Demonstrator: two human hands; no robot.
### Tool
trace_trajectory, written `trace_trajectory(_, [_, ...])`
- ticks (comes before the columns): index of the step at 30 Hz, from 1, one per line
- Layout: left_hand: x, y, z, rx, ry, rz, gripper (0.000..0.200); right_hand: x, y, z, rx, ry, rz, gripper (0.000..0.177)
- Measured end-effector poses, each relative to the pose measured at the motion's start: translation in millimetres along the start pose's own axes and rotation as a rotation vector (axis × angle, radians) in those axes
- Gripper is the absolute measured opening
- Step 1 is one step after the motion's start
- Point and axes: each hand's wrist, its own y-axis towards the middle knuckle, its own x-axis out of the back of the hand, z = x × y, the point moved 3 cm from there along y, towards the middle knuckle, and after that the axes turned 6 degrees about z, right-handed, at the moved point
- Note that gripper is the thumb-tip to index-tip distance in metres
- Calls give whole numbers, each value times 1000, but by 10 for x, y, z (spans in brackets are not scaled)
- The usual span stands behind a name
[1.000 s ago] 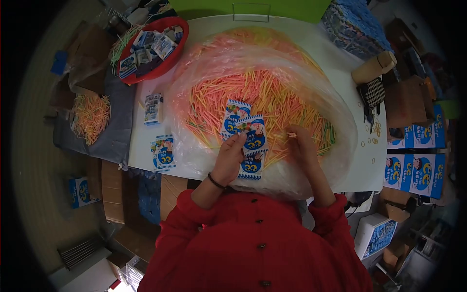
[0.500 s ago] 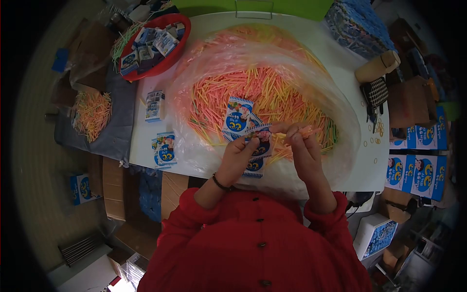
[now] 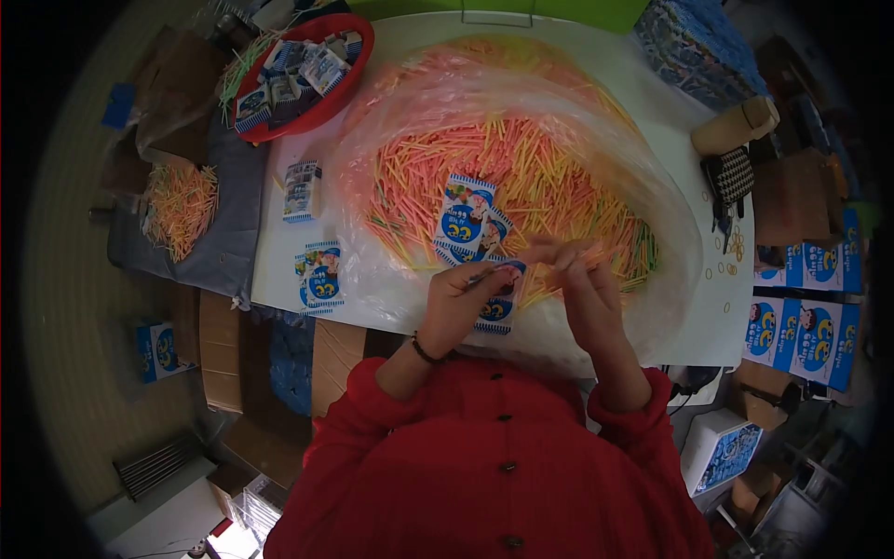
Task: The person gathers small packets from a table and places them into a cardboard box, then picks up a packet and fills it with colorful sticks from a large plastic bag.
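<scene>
My left hand (image 3: 456,303) is closed, its thumb and fingers pinching a small blue-and-white printed packet (image 3: 508,270). Close by on the right, my right hand (image 3: 594,300) has its fingertips pressed together around a few thin pink sticks (image 3: 561,278), partly hidden by the fingers. More printed packets (image 3: 465,212) lie overlapping on the heap just beyond my left hand. Beneath both hands spreads a large clear plastic bag (image 3: 363,289) full of pink, yellow and green sticks (image 3: 540,177).
A red basin (image 3: 358,70) of packets stands at the back left of the white table (image 3: 279,265). Packets (image 3: 321,277) lie along its left side. At the right are a tan bottle (image 3: 736,126), a checked pouch (image 3: 728,177), rubber bands (image 3: 736,244) and printed boxes (image 3: 810,340).
My left hand has turned slightly, tilting its packet so less of the print shows. My right fingertips have drawn closer to the packet. The whole view has shifted a little.
</scene>
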Motion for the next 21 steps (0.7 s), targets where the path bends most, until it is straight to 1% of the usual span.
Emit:
trace_trajectory(1, [14,10,16,-1,1,0,21,-66,-53,-54,-102,-7,108,13])
trace_trajectory(2, [28,24,84,84,-305,19,23,-125,-91,-119,-204,-14,217,11])
trace_trajectory(3, [23,29,131,169,-611,38,26,-142,-97,-170,-203,-14,219,11])
trace_trajectory(4, [-40,28,-15,169,-611,37,26,-150,-103,-214,-124,-362,226,10])
trace_trajectory(5, [-121,7,-161,219,-739,11,27,-155,-119,-256,-41,-708,227,10])
trace_trajectory(6, [-173,-6,-251,268,-866,-16,28,-136,-146,-325,-41,-707,227,10])
trace_trajectory(7, [-145,-13,-200,268,-865,-20,28,-111,-171,-385,-47,-617,200,13])
trace_trajectory(8, [-94,-25,-112,246,-815,-22,28,-91,-206,-429,-54,-526,172,17])
trace_trajectory(9, [-68,-39,-93,226,-764,-22,28,-116,-228,-416,-56,-522,168,17])
trace_trajectory(10, [-55,-56,-79,231,-762,-21,28,-130,-244,-400,-116,-312,130,16])
trace_trajectory(11, [-30,-66,-89,183,-663,-45,24,-139,-247,-379,-174,-104,92,15])
trace_trajectory(12, [-4,-77,-110,135,-565,-69,20,-117,-244,-339,-174,-104,91,15])
trace_trajectory(13, [62,-100,-61,135,-566,-70,20,-58,-245,-291,-170,-33,60,14])
trace_trajectory(14, [168,-128,7,62,-281,-41,14,-16,-244,-247,-168,37,29,13])
trace_trajectory(15, [201,-145,6,-10,3,-11,9,-6,-235,-199,-173,37,29,13])
trace_trajectory(16, [209,-151,44,-7,0,-14,9,11,-216,-148,-165,101,-17,14])
trace_trajectory(17, [212,-142,63,-29,79,-11,7,25,-187,-109,-155,165,-62,16])
trace_trajectory(18, [185,-122,13,-50,159,-7,7,18,-147,-92,-157,165,-59,16])
trace_trajectory(19, [151,-117,-36,-50,159,-7,7,-10,-102,-61,-83,151,-19,18])
trace_trajectory(20, [95,-120,-110,-94,226,21,12,-46,-78,-24,-9,135,20,19])
trace_trajectory(21, [39,-114,-175,-139,292,51,18,-97,-63,3,-8,133,15,19])
